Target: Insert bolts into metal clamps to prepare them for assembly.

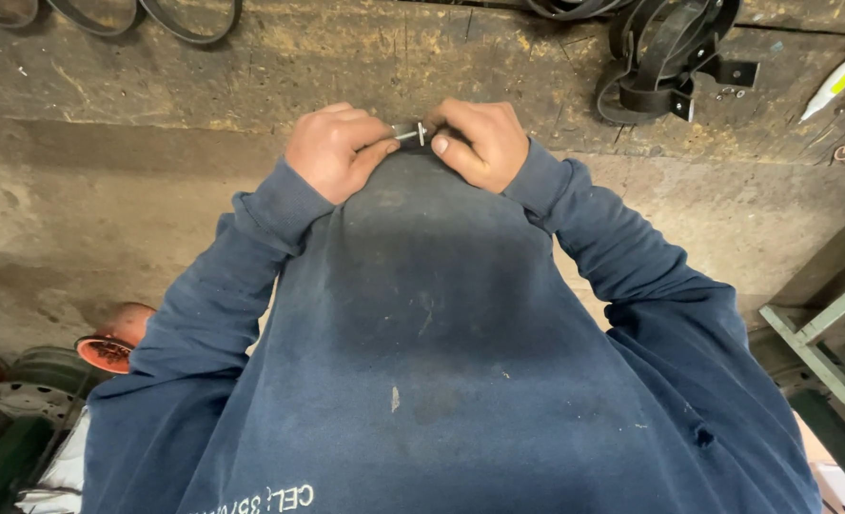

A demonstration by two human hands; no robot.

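Low at the far left, below the bench edge: red and grey spools (pixel 32 371) crowded on the floor, one with an orange-red face turned up. Along the top left, dark rings (pixel 118 14) lying on the worn wooden bench (pixel 346 57), cut off by the frame. Filling the middle, a dark blue sweatshirt (pixel 422 333), stained darker at the centre, with pale lettering at the lower hem; blocks most of the bench front and hides whatever lies under the hands. Left hand (pixel 335 152) curled at the bench edge, thumb and forefinger pinched narrow on a small silvery bolt (pixel 409 134). Bolt short, bright metal, lying level between both hands, its washer-like head toward the right. Right hand (pixel 480 143) closed tight against it, thumb pressed on a small dark piece (pixel 426 145) mostly hidden by fingers; shape not clear. Further right on the bench, black metal clamps (pixel 665 62) heaped together, with flat tabs sticking out. At the top right corner, a white marker (pixel 841 81) with green and orange bands. Low right, a pale green metal frame (pixel 836 357).
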